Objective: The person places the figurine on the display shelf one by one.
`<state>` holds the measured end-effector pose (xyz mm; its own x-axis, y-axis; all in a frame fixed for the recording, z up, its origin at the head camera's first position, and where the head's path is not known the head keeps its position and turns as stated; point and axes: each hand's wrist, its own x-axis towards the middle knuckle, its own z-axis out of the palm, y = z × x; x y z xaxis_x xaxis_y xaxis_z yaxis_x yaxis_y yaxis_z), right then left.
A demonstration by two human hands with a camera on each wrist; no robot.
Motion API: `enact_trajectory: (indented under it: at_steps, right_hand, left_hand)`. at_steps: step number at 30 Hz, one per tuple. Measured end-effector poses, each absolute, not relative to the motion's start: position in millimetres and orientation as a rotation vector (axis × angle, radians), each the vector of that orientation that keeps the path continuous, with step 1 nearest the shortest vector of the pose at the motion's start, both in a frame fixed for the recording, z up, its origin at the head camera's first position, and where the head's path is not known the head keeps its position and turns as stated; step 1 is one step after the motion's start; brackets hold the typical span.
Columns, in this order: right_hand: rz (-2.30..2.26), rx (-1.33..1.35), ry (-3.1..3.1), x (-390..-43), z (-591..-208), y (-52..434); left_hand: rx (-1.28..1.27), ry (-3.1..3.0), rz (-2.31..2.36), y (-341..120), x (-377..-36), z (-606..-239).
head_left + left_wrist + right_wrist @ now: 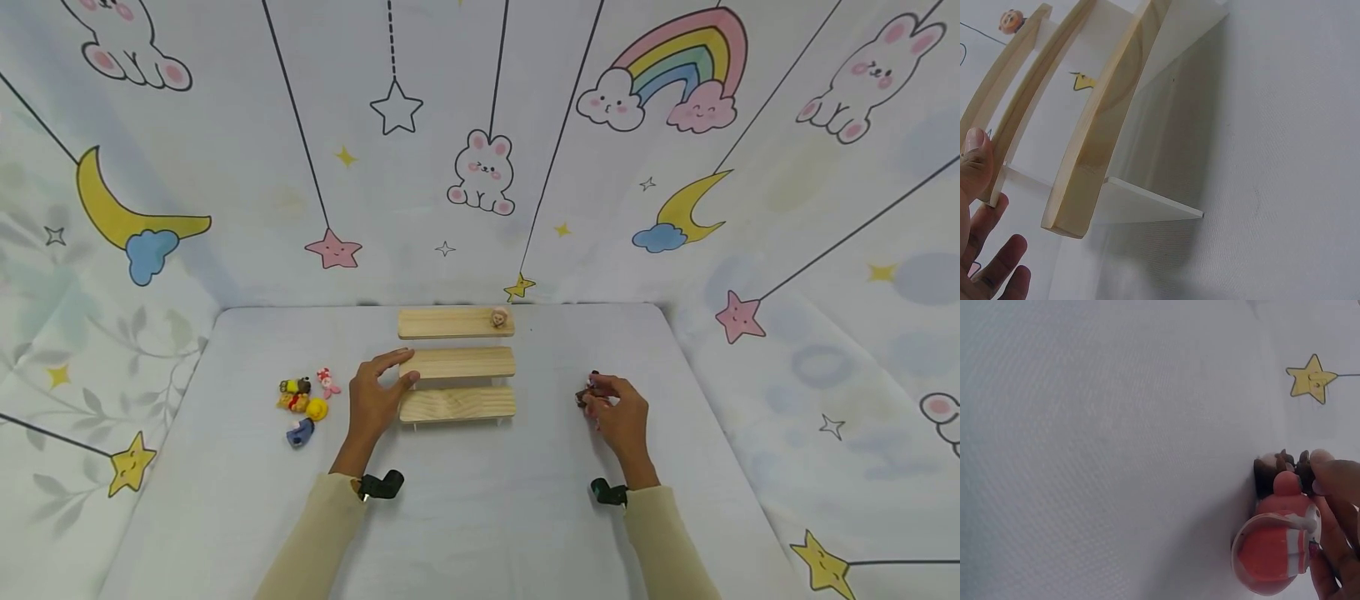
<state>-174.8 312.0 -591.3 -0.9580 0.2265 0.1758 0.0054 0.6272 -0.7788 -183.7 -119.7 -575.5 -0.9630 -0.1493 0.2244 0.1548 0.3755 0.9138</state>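
Fingers (1335, 542) of the right hand (624, 415) bent in, thumb opposed, gap nearly closed on a small dark figurine (1303, 473), right of the shelf (457, 406); red-and-pink figurine (1265, 553) beside it, contact hard to tell. Likely light, stiff moulded plastic, smooth enough to slip, hardly fragile. Best hold probably round the body, off any thin parts. Left hand (375, 400) pinches the middle board (461, 363) at its left end, thumb at the front edge; wood looks rigid, white support (1150, 203) thinner. Another figurine (498, 317) sits near the top board's right end; a jolt could topple it. Pale tablecloth (551, 475) between right hand and shelf gives good sideways room; wall cloth (420, 225) rises just behind the top board (442, 322).
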Motion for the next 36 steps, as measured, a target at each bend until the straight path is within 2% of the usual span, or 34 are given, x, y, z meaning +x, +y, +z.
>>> enact_trajectory:
  at_steps: [10,23,36]
  right_hand:
    - [1.086,-0.006,-2.543,-181,-597,304]
    - [1.071,0.038,-2.615,-181,-601,301]
    - [1.106,0.208,-2.469,-186,-575,280]
  left_hand:
    - [-0.013,-2.367,-1.604,-120,-184,-576]
    - [0.008,-2.379,-1.607,-119,-184,-577]
    - [-0.002,-2.368,-1.607,-120,-184,-576]
